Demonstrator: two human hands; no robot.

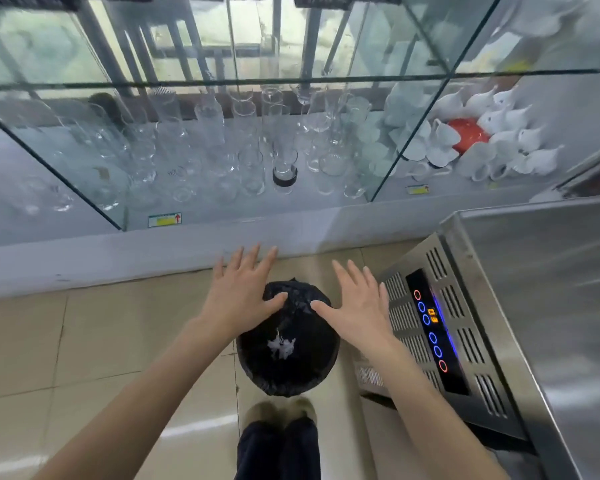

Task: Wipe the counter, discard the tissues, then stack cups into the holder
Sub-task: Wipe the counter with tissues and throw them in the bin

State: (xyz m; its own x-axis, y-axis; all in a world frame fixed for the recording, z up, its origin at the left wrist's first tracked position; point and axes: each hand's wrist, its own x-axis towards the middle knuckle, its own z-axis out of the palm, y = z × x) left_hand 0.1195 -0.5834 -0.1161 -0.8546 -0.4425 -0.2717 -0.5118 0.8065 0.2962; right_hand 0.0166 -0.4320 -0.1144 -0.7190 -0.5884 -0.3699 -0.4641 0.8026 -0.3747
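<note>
Two hands, left (242, 295) and right (356, 299), hover spread and empty over the black-lined round bin (288, 375); crumpled white tissue (282, 345) inside looks light, soft, easily pinched.

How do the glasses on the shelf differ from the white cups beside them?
The glasses are clear and mostly stand upright; the white cups are opaque and lie heaped, many tipped over. The glasses fill the left and middle sections, the white cups the right one. Both sit behind the glass panels.

A black bin (288, 368) at lower centre holds white tissue (282, 346). Beige floor tiles (84, 341) surround it. At upper right, one red cup (468, 135) sits among white cups (506, 133).
</note>
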